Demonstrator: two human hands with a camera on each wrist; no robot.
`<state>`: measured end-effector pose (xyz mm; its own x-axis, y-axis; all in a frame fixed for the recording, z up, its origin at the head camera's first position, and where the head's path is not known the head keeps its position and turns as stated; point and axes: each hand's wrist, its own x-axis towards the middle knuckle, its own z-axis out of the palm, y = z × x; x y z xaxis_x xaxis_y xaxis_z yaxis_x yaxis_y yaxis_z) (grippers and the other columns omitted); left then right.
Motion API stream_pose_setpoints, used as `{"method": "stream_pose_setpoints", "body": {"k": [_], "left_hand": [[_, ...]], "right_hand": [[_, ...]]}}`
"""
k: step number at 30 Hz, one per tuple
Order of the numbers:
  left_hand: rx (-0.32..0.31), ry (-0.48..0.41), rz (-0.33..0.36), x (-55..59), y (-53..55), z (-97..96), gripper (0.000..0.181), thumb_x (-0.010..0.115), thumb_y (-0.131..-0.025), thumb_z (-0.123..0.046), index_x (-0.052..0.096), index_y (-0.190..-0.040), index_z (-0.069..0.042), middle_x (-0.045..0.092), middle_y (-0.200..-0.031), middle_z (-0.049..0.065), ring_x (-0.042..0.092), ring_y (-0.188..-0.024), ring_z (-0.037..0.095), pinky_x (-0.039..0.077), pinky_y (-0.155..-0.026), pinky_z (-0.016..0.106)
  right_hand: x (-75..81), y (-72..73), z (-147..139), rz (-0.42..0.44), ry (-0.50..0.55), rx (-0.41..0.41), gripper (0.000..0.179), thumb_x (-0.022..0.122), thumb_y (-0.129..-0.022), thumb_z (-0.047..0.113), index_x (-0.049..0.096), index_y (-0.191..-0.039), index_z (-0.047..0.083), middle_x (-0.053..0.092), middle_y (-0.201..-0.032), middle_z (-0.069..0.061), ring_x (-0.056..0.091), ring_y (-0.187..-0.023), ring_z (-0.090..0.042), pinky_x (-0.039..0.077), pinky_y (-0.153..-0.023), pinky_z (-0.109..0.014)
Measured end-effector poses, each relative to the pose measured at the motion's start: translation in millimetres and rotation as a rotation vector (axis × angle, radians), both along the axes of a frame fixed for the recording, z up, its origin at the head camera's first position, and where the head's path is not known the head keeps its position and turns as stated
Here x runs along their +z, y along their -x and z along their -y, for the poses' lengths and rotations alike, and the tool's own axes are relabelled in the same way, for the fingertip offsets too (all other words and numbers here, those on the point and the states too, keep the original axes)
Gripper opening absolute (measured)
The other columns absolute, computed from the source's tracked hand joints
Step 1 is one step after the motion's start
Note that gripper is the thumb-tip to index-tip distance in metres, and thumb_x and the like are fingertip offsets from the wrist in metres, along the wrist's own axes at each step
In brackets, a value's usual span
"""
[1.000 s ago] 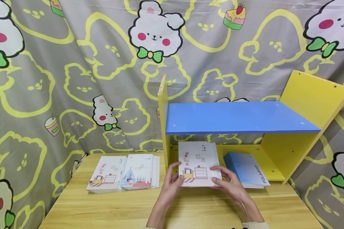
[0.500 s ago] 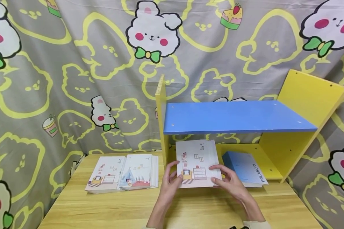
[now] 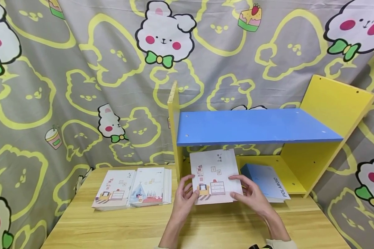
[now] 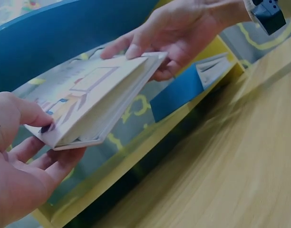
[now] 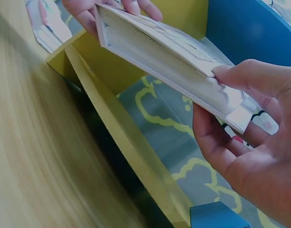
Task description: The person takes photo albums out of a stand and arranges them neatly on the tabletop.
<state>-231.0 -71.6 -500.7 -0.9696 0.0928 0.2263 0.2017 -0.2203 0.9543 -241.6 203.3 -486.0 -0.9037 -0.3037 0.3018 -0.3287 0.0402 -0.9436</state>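
A white hardcover book with a drawing of an armchair and a dresser on its cover is held above the table at the front of the shelf's lower bay. My left hand grips its left edge, thumb on the cover and fingers underneath. On the right edge, my right hand pinches the book the same way, as the right wrist view shows. Both wrist views show the book raised and tilted, its page edges visible. Close to my right hand lies a blue book marked POLAROID.
A yellow shelf unit with a blue board overhangs the held book; its left side panel stands close by. Left on the wooden table lie a white book and a white stack. A patterned curtain hangs behind.
The book has risen slightly and tilted, its far edge higher. My right hand's fingers have shifted a little on its right edge. The whole head view has drifted slightly left.
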Motion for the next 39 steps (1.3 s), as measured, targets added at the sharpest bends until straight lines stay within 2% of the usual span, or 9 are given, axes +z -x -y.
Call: {"method": "stream_pose_setpoints", "body": {"k": [8,15,19,25,30,39], "left_hand": [[0.019,0.018,-0.023,0.2,-1.4,-0.6,0.058,0.066,-0.092,0.009,0.049,-0.145,-0.007,0.061,-0.133,0.024,0.063,-0.117,0.036,0.058,-0.094,0.033],[0.033,0.012,-0.071,-0.7,-1.6,-1.5,0.057,0.067,-0.092,0.009,0.050,-0.144,-0.004,0.060,-0.135,0.025,0.065,-0.113,0.033,0.059,-0.091,0.032],[0.035,0.016,-0.064,-0.6,-1.3,-1.4,0.059,0.066,-0.089,0.012,0.051,-0.144,-0.005,0.059,-0.136,0.024,0.067,-0.110,0.031,0.059,-0.091,0.035],[0.036,0.008,-0.036,1.8,-3.0,-1.7,0.062,0.066,-0.087,0.014,0.052,-0.144,-0.007,0.059,-0.137,0.022,0.066,-0.111,0.033,0.059,-0.092,0.038],[0.032,-0.006,-0.024,2.9,-4.4,-2.5,0.062,0.066,-0.087,0.015,0.053,-0.143,-0.007,0.058,-0.139,0.021,0.066,-0.112,0.035,0.060,-0.090,0.037],[0.017,0.009,-0.042,9.6,-7.1,-4.5,0.060,0.067,-0.086,0.015,0.057,-0.141,-0.006,0.054,-0.146,0.019,0.068,-0.108,0.035,0.060,-0.088,0.036]], "right_hand": [[4.0,-1.8,-3,0.005,0.022,-0.008,0.066,0.078,-0.088,-0.003,0.048,-0.146,0.000,0.051,-0.142,-0.030,0.066,-0.113,-0.018,0.062,-0.082,-0.037],[7.7,-3.4,-4,-0.009,0.008,-0.057,0.067,0.080,-0.086,-0.002,0.050,-0.146,0.001,0.049,-0.147,-0.027,0.063,-0.118,-0.011,0.061,-0.085,-0.032],[9.4,-4.5,-4,-0.013,0.017,-0.072,0.068,0.080,-0.087,-0.002,0.049,-0.147,0.001,0.046,-0.150,-0.027,0.062,-0.120,-0.009,0.061,-0.086,-0.032],[13.4,-6.7,-5,-0.051,0.011,-0.101,0.062,0.076,-0.091,0.000,0.051,-0.146,0.000,0.047,-0.150,-0.027,0.061,-0.122,-0.007,0.058,-0.091,-0.028],[17.7,-9.8,-5,-0.086,-0.007,-0.121,0.054,0.071,-0.096,0.001,0.052,-0.146,-0.001,0.048,-0.149,-0.027,0.063,-0.119,-0.007,0.057,-0.090,-0.024],[25.0,-14.8,-11,-0.097,0.012,-0.140,0.048,0.064,-0.100,0.000,0.051,-0.146,-0.002,0.046,-0.151,-0.023,0.064,-0.118,-0.008,0.057,-0.088,-0.023]]}}
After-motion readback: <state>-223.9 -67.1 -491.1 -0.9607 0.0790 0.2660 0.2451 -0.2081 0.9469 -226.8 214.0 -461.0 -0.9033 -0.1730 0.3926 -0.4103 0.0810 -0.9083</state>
